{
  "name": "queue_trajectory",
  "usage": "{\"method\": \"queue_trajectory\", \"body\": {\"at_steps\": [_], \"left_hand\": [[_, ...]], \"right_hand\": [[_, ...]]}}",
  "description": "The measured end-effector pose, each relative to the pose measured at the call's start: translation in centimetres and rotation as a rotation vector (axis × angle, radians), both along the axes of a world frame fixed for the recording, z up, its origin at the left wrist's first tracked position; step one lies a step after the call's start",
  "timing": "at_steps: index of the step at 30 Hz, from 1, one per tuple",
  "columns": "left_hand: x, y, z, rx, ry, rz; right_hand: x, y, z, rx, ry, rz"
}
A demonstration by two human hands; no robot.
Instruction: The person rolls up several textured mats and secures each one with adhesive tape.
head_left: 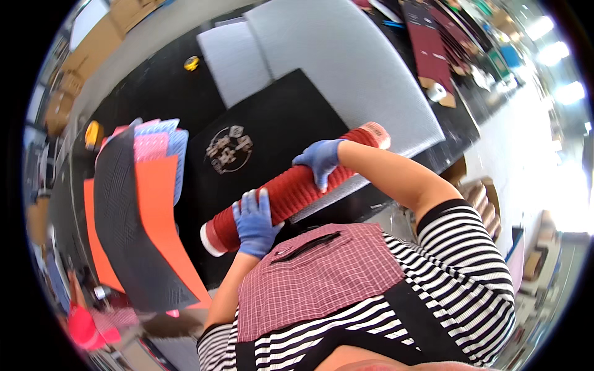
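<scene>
Left hand (255, 226) and right hand (322, 159), blue-gloved, clasp the red roll (291, 193) from above at the frame's centre, set apart along its length, probably to keep it steady over the worktop (154, 86).

Bright white lamps (569, 93) shine at upper right. At upper left, brown cardboard boxes (94, 52) border the grey floor (154, 43).

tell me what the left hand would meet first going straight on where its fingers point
The red roll, which the left hand touches; beyond it, probably the black sheet, though how far below the fingertips that lies is hard to judge.
</scene>
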State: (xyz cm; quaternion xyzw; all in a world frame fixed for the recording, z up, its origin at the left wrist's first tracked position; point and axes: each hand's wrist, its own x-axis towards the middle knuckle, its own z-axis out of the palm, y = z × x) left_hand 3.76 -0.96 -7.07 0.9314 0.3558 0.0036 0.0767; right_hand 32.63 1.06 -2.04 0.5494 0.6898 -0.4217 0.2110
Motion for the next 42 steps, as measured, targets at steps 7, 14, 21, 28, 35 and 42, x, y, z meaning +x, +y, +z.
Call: {"method": "queue_trajectory", "body": {"at_steps": [7, 14, 21, 28, 35, 42], "left_hand": [[0.6, 10.2, 1.4, -0.388, -0.06, -0.159], [1.2, 11.5, 2.5, -0.155, -0.106, -0.033], [2.2, 11.9, -1.5, 0.097, -0.068, 0.09], [4.8, 20.0, 1.3, -0.245, -0.001, -0.017], [4.8, 20.3, 5.1, -0.397, 0.111, -0.026], [0.5, 4.7, 2.1, -0.824, -0.063, 0.013]], "right_hand": [[-5.2, -3.3, -0.4, 0.662, -0.193, 0.009], [-1.4, 8.1, -3.4, 0.405, -0.03, -0.141], [-0.9, 11.9, -2.6, 0.53, 0.138, -0.234], [1.9, 6.9, -1.6, 0.779, -0.357, 0.069], [2.1, 9.6, 0.3, 0.681, -0.305, 0.154], [0.2, -2.1, 0.5, 0.373, -0.088, 0.28]]}}
